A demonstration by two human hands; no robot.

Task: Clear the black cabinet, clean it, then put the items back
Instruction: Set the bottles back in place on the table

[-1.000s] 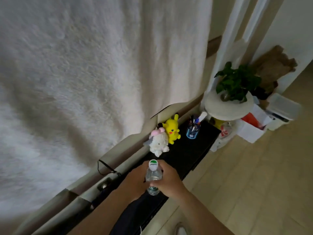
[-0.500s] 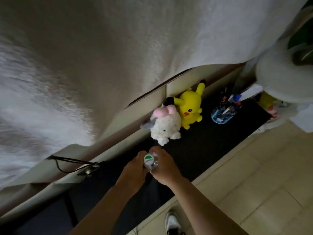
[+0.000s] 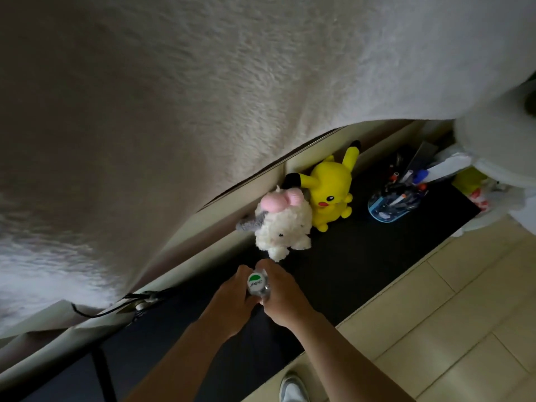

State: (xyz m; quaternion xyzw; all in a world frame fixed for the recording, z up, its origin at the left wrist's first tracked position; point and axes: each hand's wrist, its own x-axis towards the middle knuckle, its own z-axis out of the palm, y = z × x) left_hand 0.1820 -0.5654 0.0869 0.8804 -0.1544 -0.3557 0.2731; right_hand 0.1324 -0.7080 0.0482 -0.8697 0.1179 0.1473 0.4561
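A clear water bottle with a white and green cap stands upright over the black cabinet top. My left hand and my right hand both grip its sides, hiding the bottle's body. Just beyond the hands sits a white fluffy plush with a pink bow. A yellow Pikachu toy leans against the wall behind it. Farther right on the cabinet is a blue pen holder full of pens.
A white fuzzy blanket hangs over the upper view. A black cable runs along the ledge at left. A white round stand and bags crowd the cabinet's right end. Pale floor tiles and my shoe lie below.
The view has tilted down and moved closer to the cabinet. Both hands have carried the bottle lower, toward the spot in front of the white plush.
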